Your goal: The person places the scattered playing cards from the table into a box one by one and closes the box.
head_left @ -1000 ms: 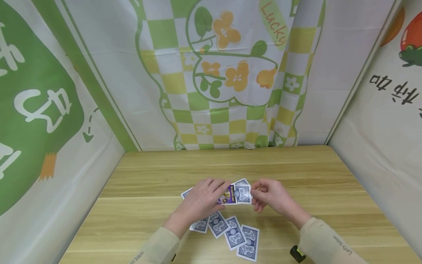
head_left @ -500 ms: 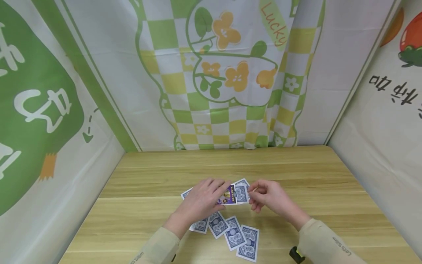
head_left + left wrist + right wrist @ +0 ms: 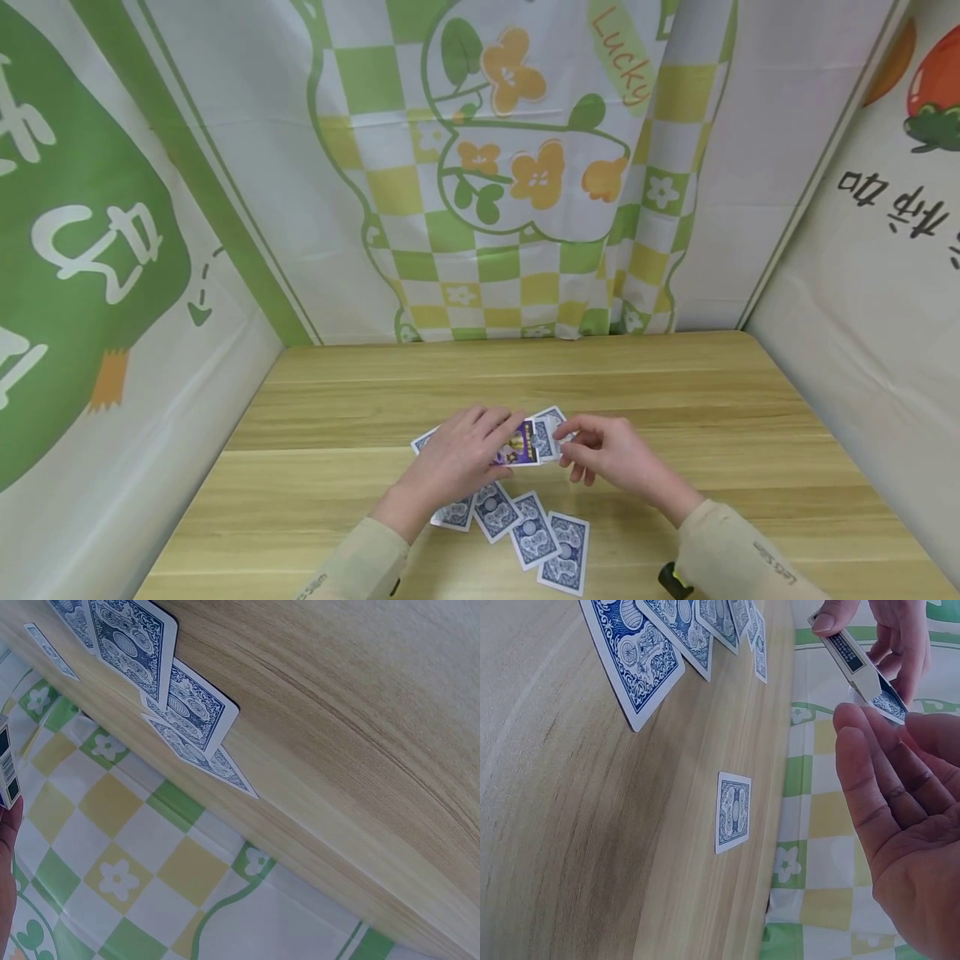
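Observation:
My left hand [image 3: 468, 446] grips a card box [image 3: 519, 443] with a purple and yellow face. Blue-backed playing cards [image 3: 544, 439] stick out of the box's right end; how many is unclear. Against that end lie the fingertips of my right hand [image 3: 607, 450], its fingers loosely bent, with thumb and index apart. In the right wrist view, the cards' blue back [image 3: 889, 703] shows between the box [image 3: 853, 664] and the right thumb. Only a sliver of the left hand [image 3: 6, 862] appears in the left wrist view.
Several blue-backed cards [image 3: 535, 529] lie fanned face down on the wooden table [image 3: 337, 500] near me. Another card [image 3: 733, 812] lies behind the box. Part of a card [image 3: 422, 439] shows left of the left hand. A patterned cloth [image 3: 525, 275] hangs behind the table.
My right hand has moved left toward the box and its fingers have loosened from a pinch. Less of the cards sticks out of the box. The left hand has stayed in place.

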Motion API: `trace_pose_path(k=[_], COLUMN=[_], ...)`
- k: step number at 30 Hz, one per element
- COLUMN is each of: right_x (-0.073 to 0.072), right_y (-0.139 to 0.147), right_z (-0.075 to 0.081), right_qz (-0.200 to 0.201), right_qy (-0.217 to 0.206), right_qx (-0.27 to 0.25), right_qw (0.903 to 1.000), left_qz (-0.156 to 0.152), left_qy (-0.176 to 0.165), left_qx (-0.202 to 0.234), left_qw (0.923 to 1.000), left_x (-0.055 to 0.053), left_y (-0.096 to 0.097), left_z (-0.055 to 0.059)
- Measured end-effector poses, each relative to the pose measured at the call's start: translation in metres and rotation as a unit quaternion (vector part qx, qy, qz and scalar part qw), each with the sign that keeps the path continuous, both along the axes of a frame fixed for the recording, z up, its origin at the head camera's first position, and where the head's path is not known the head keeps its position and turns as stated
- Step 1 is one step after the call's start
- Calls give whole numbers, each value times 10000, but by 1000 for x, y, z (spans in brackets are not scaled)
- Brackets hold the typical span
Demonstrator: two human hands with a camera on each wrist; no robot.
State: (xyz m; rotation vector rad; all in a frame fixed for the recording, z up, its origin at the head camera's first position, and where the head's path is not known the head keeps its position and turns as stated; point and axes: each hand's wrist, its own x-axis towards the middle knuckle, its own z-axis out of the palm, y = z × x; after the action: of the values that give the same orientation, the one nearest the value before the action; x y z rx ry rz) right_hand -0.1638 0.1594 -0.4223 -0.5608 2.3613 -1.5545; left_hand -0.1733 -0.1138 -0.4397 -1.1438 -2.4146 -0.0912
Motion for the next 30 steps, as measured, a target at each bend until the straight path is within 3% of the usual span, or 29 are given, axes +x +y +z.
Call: trace_pose_path(k=[13,20,30], right_x=[0,0,2], right_y=[0,-1,4], right_z=[-3,-5,-6], right_qz=[405,537,442], right_qy=[308,257,334], right_qx=[329,668,271], right_qw=[9982,9960,9981], left_qz=[46,26,40], left_qy=[-102,-42,-86], left_qx=[-72,-60,-21], left_qw=[9999,10000,10000], left_x=[2,2,1], left_y=[0,0,-1], left_z=[2,3,3])
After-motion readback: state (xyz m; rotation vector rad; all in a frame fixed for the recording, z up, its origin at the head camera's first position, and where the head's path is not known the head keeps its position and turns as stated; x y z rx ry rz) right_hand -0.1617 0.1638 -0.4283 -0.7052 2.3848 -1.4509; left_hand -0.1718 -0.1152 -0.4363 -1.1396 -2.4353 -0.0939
